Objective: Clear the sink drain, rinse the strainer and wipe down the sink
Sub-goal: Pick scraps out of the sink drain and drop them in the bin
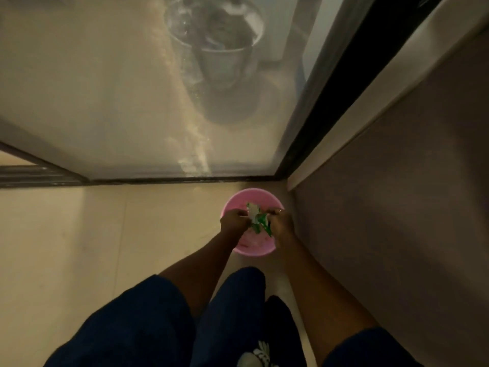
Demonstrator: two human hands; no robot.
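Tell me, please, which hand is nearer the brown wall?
Right. The right hand hovers just beside the brown wall; the left hand is farther off, across the green wrapper.

Home interior: tiled floor, dark-framed sliding glass door (steel pots seen behind), pink bin set in corner.

No text can be read; the green wrapper is too blurred.
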